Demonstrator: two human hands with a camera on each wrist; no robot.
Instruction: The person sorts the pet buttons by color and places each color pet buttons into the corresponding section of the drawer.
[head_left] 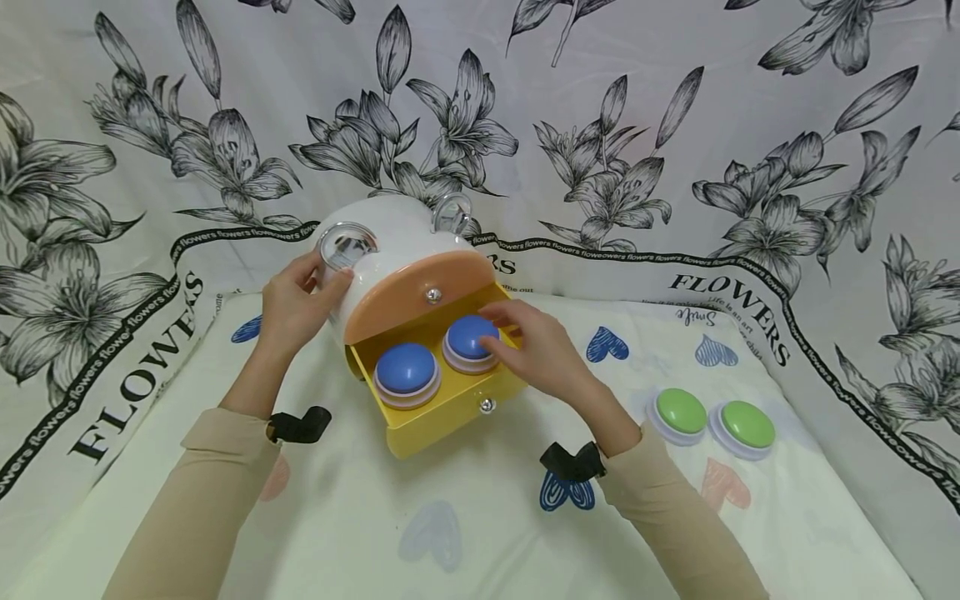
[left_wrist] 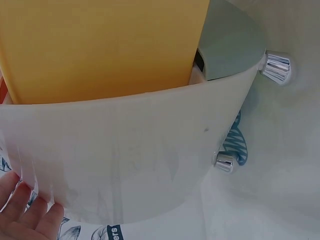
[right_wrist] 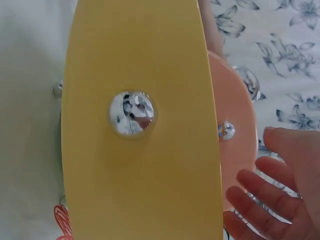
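Fingers [head_left: 510,312] of the right hand [head_left: 551,350] sit loosely bent and spread at the right blue button [head_left: 468,337] in the yellow drawer [head_left: 438,427]; I cannot tell whether they bear any of its weight. Nearest my head view is the drawer's front with its silver knob [head_left: 487,406]. Well to the drawer's right, two green buttons [head_left: 681,411] lie side by side on the cloth [head_left: 345,525]. Inside the drawer's left half rests the left blue button [head_left: 406,367]. Above and behind the drawer is the orange front [head_left: 408,292]; to its left, my left hand [head_left: 296,304] grips the chest [head_left: 393,229], thumb forward. Beyond the drawer and chest hangs the flowered curtain [head_left: 615,50].

With the drawer standing so far out, I judge that pressing down on it could tip the chest if the left grip slackens. A snagging fingertip could also knock one button into its neighbour.
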